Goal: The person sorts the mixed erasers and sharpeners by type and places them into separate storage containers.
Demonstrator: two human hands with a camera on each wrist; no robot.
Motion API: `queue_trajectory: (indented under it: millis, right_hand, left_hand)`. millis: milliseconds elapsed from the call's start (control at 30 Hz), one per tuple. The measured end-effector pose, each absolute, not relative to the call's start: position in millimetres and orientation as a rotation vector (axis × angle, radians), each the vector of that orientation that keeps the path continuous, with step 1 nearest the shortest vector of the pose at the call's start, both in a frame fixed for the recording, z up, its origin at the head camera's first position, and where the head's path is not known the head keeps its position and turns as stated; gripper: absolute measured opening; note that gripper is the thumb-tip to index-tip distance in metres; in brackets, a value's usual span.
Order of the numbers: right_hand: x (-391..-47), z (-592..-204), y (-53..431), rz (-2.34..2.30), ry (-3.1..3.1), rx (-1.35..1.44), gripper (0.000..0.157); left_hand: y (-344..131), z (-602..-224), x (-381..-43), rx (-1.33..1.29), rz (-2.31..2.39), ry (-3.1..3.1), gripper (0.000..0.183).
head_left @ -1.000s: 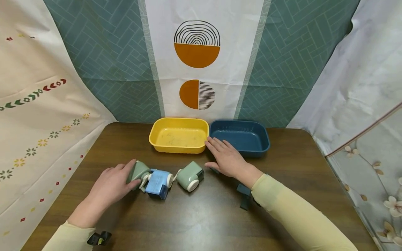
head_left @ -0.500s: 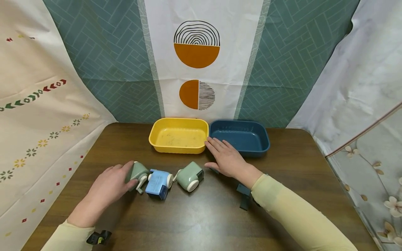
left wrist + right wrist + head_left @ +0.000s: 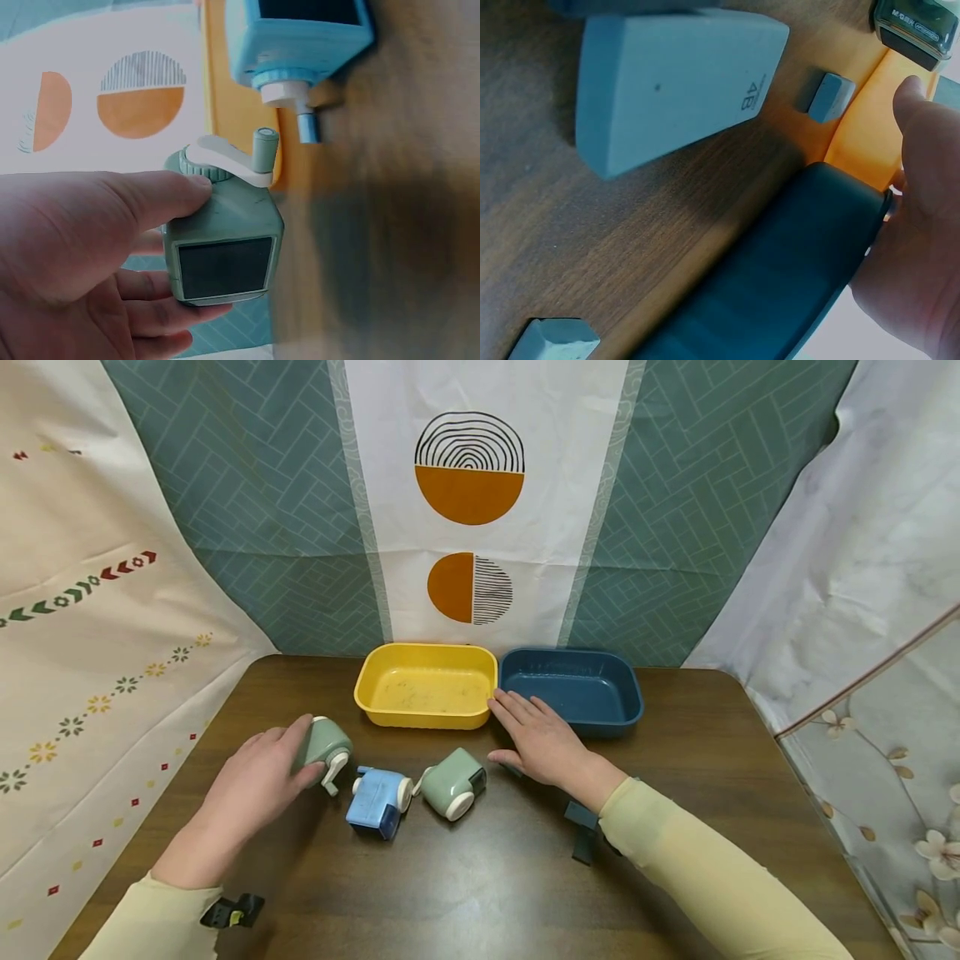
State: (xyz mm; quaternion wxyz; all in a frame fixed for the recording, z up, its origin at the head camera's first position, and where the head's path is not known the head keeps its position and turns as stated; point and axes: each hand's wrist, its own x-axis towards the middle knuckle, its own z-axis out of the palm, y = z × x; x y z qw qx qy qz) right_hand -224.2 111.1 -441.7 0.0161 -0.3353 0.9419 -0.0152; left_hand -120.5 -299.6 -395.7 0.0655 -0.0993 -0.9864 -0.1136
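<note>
My left hand grips a green pencil sharpener with a white crank at the left of the table. In the left wrist view, the thumb lies by the crank's base on the sharpener, and other fingers reach behind it. To its right sit a blue pencil sharpener and a second green pencil sharpener. My right hand is flat with straight fingers, fingertips at the corner between the yellow tray and the navy tray. It holds nothing.
A large eraser marked 4B and a small eraser lie on the table near the right hand. Another eraser shows lower left in that view. The right forearm partly covers dark blocks in the head view.
My left hand has drawn the green pencil sharpener away from the blue one, toward the back left, and its crank has turned into clearer view. The right hand has stayed put.
</note>
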Motion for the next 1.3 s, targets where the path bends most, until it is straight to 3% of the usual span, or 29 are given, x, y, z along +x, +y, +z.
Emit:
queue_trajectory:
  millis: [533,1300]
  right_hand:
    - [-224,-440,111,-0.041,2.933,-1.039,0.091]
    - [-224,-444,110,-0.038,2.944,-1.04,0.09]
  left_hand:
    - [-274,-368,-163,-0.29,-0.384,-2.899,0.076]
    - [-249,-369,-229,-0.284,-0.376,-2.964,0.077]
